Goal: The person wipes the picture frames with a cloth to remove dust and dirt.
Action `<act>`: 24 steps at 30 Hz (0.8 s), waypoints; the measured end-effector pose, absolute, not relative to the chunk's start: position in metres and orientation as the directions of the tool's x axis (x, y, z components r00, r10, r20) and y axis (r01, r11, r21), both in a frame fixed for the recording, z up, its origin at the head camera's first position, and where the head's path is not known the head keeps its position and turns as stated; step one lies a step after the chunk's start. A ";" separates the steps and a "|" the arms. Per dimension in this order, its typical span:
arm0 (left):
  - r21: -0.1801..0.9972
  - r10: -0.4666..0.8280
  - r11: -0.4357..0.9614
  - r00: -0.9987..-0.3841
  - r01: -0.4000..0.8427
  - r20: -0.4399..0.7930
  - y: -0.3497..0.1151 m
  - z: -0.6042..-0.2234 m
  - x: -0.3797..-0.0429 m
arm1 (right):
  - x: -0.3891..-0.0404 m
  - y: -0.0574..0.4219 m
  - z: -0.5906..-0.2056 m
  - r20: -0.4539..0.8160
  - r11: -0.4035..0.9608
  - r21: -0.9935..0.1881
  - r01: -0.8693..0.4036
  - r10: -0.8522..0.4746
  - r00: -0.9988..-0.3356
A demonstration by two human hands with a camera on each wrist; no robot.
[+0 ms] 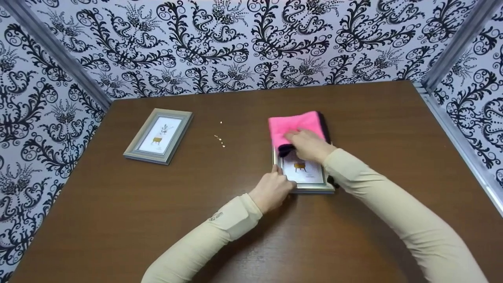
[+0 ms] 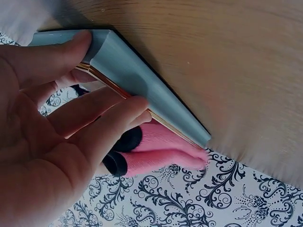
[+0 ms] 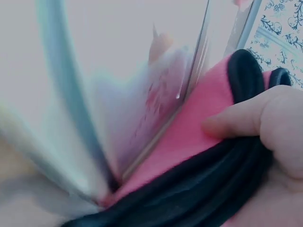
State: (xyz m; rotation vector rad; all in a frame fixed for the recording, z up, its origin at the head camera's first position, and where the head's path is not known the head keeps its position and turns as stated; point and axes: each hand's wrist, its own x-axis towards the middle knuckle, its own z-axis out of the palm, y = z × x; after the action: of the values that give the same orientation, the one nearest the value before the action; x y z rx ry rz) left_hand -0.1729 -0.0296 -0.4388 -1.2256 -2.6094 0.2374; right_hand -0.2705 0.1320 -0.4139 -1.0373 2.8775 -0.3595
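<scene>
A folded pink cloth with dark edging [image 1: 294, 122] lies over the far part of a picture frame [image 1: 314, 186] on the table. My right hand [image 1: 311, 146] holds this cloth against the picture; in the right wrist view the thumb [image 3: 236, 120] lies on the pink fabric, above its black folds. At the near left corner, my left hand [image 1: 272, 192] steadies the frame. The left wrist view has the thumb [image 2: 78, 49] on one side of that corner and fingertips [image 2: 137, 106] along the adjoining side. Below the cloth, a small yellow planter with legs shows in the picture.
Another picture frame [image 1: 145, 158] of the same kind lies at the left of the brown table [image 1: 220, 177]. Several small pale crumbs [image 1: 220, 139] are scattered between the two frames. Patterned walls [image 1: 251, 47] enclose the table at the back and sides.
</scene>
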 end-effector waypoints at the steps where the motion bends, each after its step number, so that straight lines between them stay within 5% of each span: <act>1: -0.248 0.771 0.635 -0.619 0.732 0.149 -0.030 -0.439 -0.173 | -0.271 0.130 -0.415 0.023 0.724 -0.249 -0.643 -0.660 -0.751; 6: -0.236 0.767 0.640 -0.627 0.731 0.138 -0.029 -0.438 -0.172 | -0.274 0.129 -0.415 -0.014 0.684 -0.290 -0.670 -0.703 -0.712; 24: -0.217 0.774 0.633 -0.617 0.743 0.141 -0.028 -0.437 -0.171 | -0.281 0.203 -0.412 -0.049 0.859 -0.062 -0.508 -0.511 -0.858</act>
State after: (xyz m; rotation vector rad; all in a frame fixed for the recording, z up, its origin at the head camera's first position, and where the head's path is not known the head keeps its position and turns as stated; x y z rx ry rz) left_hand -0.1710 -0.0278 -0.4368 -1.2427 -2.6333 0.2016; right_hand -0.2807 0.2027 -0.4122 -0.8149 2.9672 -0.0728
